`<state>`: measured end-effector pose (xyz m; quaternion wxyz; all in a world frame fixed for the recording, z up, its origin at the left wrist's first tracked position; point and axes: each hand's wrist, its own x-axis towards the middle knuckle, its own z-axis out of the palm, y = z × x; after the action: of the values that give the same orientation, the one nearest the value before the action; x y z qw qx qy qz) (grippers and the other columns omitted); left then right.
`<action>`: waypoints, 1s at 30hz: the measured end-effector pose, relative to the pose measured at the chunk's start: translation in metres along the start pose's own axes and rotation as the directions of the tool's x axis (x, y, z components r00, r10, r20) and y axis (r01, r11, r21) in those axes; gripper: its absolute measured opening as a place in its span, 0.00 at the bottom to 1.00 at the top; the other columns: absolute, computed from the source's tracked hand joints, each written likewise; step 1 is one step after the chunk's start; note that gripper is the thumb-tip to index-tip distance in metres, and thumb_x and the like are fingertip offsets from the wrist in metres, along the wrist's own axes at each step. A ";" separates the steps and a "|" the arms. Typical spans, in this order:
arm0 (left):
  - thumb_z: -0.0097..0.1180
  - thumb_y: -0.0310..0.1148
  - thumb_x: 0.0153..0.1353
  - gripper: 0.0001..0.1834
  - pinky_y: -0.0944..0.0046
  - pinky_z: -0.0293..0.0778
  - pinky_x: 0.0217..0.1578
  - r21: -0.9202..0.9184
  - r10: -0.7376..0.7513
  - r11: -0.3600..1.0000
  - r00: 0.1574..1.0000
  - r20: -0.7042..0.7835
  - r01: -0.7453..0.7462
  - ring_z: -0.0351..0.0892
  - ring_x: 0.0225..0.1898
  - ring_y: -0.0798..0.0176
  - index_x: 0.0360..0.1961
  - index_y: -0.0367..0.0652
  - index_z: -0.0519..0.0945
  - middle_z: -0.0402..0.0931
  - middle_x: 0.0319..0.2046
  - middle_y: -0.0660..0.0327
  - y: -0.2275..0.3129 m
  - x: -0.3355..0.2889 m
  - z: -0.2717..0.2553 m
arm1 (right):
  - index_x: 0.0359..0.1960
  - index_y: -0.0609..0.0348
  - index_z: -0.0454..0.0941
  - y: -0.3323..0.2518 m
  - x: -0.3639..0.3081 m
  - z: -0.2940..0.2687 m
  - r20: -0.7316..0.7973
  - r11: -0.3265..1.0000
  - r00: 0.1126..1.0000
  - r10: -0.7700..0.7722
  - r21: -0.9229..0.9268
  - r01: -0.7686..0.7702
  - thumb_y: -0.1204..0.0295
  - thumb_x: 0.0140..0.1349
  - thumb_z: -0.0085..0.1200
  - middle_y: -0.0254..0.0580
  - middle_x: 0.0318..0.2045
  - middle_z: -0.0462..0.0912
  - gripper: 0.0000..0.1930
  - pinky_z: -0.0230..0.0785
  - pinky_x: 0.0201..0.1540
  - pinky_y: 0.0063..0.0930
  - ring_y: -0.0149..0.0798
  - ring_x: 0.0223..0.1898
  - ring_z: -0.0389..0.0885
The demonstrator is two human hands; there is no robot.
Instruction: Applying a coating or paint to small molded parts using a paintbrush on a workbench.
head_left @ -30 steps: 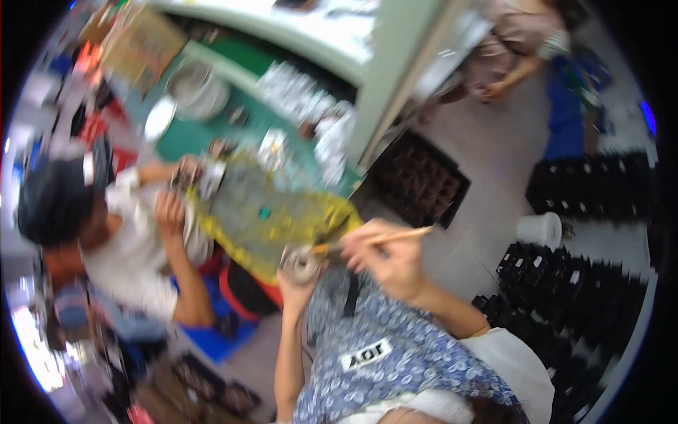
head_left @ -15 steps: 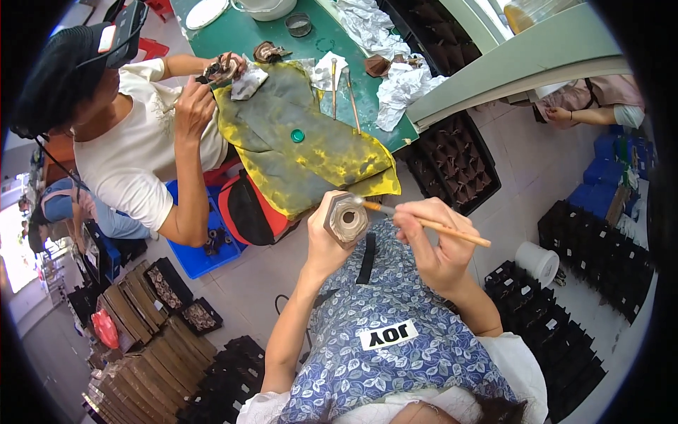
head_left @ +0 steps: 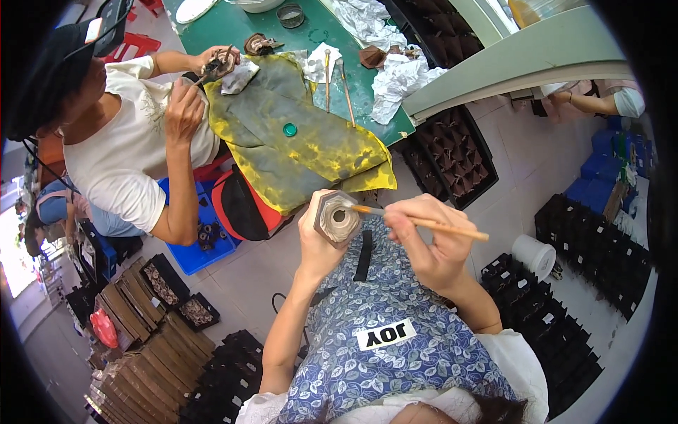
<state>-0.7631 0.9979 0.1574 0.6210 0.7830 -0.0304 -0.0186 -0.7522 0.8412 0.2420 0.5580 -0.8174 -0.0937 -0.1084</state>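
Observation:
My left hand [head_left: 315, 240] is closed around a hexagonal brown piece [head_left: 335, 230] with a whitish, ridged face and a round dark hole in its middle. Pinched in my right hand [head_left: 434, 240] is a paintbrush [head_left: 452, 229] with a light wooden handle and a pale ferrule. Its bristles point left and appear to touch the upper right of the piece's face, beside the hole. Both hands are held above my blue leaf-patterned apron [head_left: 395, 311], just short of the yellow stained cloth [head_left: 367, 159] on the table.
A co-worker [head_left: 127, 141] in a white shirt sits at the left, handling a similar piece. Two brushes [head_left: 347, 95] and crumpled paper [head_left: 399, 81] lie on the green table [head_left: 233, 35]. Black crates [head_left: 459, 155], a blue tray [head_left: 201, 233] and a white bucket [head_left: 534, 256] stand around.
The brush tip has shifted from the outer edge of the piece's face inward, nearer the hole. The piece is turned slightly more upward. The whole view has drifted a little.

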 end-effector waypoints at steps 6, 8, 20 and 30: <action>0.65 0.21 0.39 0.22 0.67 0.71 0.34 0.008 -0.017 1.000 1.000 0.006 0.017 0.78 0.30 0.60 0.38 0.36 0.71 0.76 0.29 0.57 -0.005 -0.004 0.000 | 0.26 0.66 0.76 0.006 -0.002 -0.004 0.049 0.999 0.999 -0.012 -0.039 0.014 0.82 0.49 0.57 0.41 0.20 0.77 0.04 0.66 0.21 0.25 0.37 0.18 0.75; 0.64 0.21 0.39 0.22 0.67 0.71 0.34 0.013 -0.015 1.000 1.000 0.005 0.015 0.78 0.30 0.60 0.38 0.36 0.71 0.76 0.29 0.57 -0.002 -0.003 0.002 | 0.26 0.66 0.76 0.007 0.002 0.002 0.037 0.997 0.996 -0.077 -0.025 0.078 0.83 0.49 0.57 0.41 0.20 0.78 0.03 0.65 0.20 0.23 0.34 0.18 0.75; 0.63 0.18 0.38 0.20 0.69 0.70 0.38 -0.039 -0.219 0.976 0.949 -0.226 0.216 0.74 0.32 0.69 0.36 0.37 0.73 0.76 0.29 0.61 -0.049 -0.032 -0.021 | 0.33 0.69 0.77 0.092 0.033 0.072 0.022 0.889 0.955 0.296 0.360 -0.284 0.78 0.60 0.51 0.37 0.26 0.79 0.05 0.69 0.24 0.17 0.25 0.23 0.76; 0.63 0.19 0.40 0.20 0.69 0.70 0.39 -0.137 -0.333 0.943 0.864 -0.378 0.304 0.74 0.34 0.69 0.38 0.36 0.71 0.75 0.30 0.61 -0.079 -0.059 -0.046 | 0.32 0.65 0.77 0.198 0.065 0.174 0.215 0.995 0.976 -0.040 -0.083 0.059 0.75 0.58 0.54 0.44 0.26 0.77 0.05 0.67 0.27 0.27 0.37 0.24 0.76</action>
<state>-0.8167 1.0641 0.0907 0.6305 0.7416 0.2262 0.0365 -0.6235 0.9340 0.0224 0.5050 -0.8456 -0.1685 -0.0382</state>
